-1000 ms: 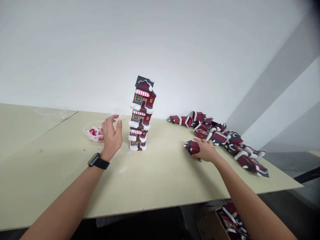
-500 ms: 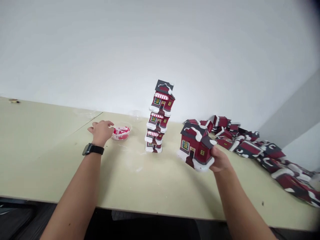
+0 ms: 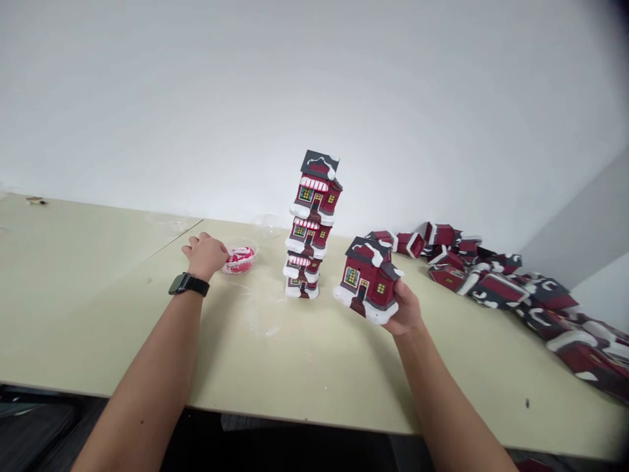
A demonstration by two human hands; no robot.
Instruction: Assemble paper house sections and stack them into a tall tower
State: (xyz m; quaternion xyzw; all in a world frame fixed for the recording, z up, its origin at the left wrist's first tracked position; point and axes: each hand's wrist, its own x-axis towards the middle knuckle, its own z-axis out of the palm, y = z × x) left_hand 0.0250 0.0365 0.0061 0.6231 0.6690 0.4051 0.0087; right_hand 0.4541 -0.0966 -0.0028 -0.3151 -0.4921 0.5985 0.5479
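My right hand [image 3: 407,309] grips a dark red model house [image 3: 369,280] by its right side and base, holding it upright above the table. This house has a grey roof with white snow trim and no striped awning over its window. At the left, my left hand [image 3: 205,255] is at the rim of a clear round bowl [image 3: 256,246] with red-and-white pieces [image 3: 239,259] in it. Its thumb and index finger look pinched together; what they hold, if anything, is hidden. Between my hands stands a stack of similar houses [image 3: 314,196] with striped awnings.
A pile of more red houses [image 3: 496,288] lies along the right side of the pale table [image 3: 275,380]. Clear plastic covers [image 3: 268,225] sit behind and in front of the bowl. A white wall rises behind the table.
My right hand has brought the house left and slightly up, closer to the stack. My left hand has shifted slightly right, its fingertips now at the bowl. The view has moved a little.
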